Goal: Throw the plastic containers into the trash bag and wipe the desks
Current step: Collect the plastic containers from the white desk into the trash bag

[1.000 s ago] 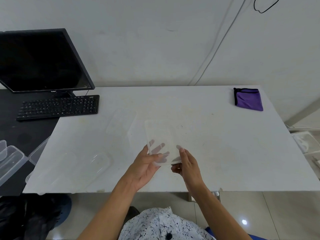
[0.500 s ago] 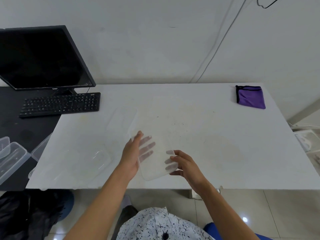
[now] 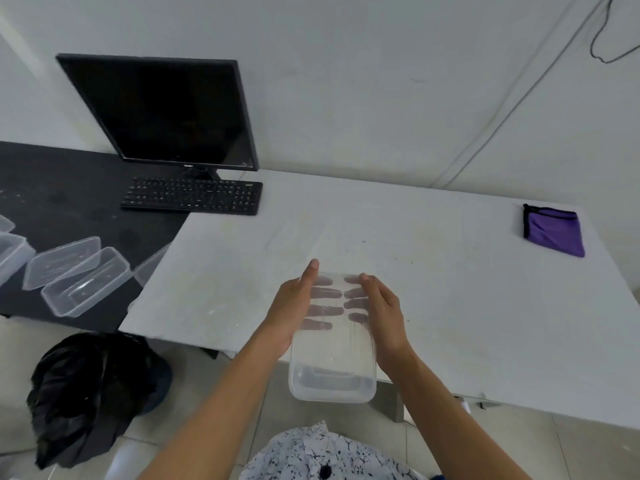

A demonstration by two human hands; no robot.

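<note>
I hold a clear plastic container (image 3: 332, 368) with both hands, lifted over the front edge of the white desk (image 3: 450, 306). My left hand (image 3: 294, 306) grips its left side with the thumb on top and fingers underneath, seen through the plastic. My right hand (image 3: 384, 313) grips the right side the same way. A black trash bag (image 3: 90, 393) sits on the floor at the lower left. Several more clear containers (image 3: 79, 275) lie on the black desk (image 3: 69, 188) at the left. A purple cloth (image 3: 554, 230) lies at the white desk's far right.
A black monitor (image 3: 166, 109) and keyboard (image 3: 194, 195) stand at the back left, the keyboard straddling the two desks. Cables (image 3: 519, 95) run down the wall behind. Tiled floor shows below the desk's front edge.
The container has come off the desk toward me, and both hands now grip its sides. My view has swung left, bringing the trash bag and the containers on the black desk into sight.
</note>
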